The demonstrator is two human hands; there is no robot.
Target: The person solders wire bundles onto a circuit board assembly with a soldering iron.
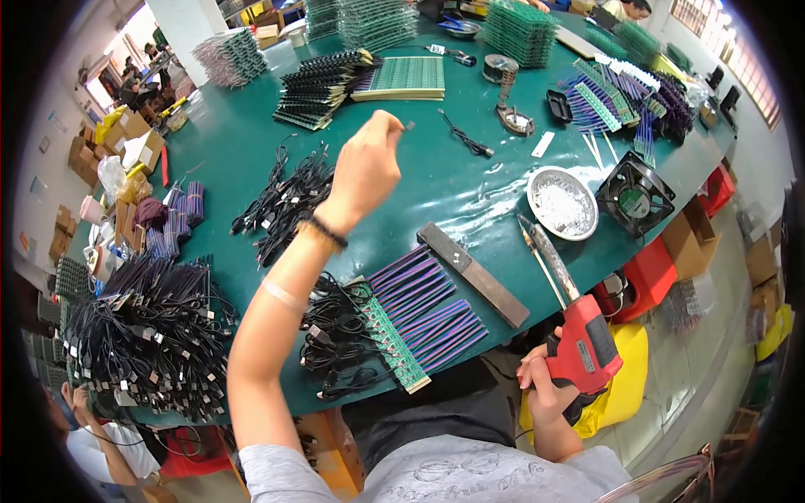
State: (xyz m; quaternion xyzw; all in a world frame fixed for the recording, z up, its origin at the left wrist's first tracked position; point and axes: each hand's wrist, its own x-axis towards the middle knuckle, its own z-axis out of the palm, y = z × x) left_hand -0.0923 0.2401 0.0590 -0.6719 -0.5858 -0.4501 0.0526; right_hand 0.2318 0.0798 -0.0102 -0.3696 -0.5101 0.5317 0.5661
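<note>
My left hand (366, 168) is raised over the middle of the table, fingers pinched. A tiny grey piece (409, 127) shows at its fingertips, too small to name. Low on the right, my right hand (545, 392) is wrapped round the handle of a red and black soldering gun (584, 345). The gun's long metal barrel points up toward a white bowl (560, 194) of silvery bits. In front of me lies a green circuit board panel (390, 339), with black cables on its left and purple-blue wires on its right. A dark flat bar (474, 275) rests across the wire ends.
Black USB cables (285, 205) lie beyond my left forearm, and a bigger cable heap (151, 335) is at far left. A black fan (635, 194) stands beside the bowl. Circuit board stacks (520, 33) line the back. Another person's arm (117, 453) is at lower left.
</note>
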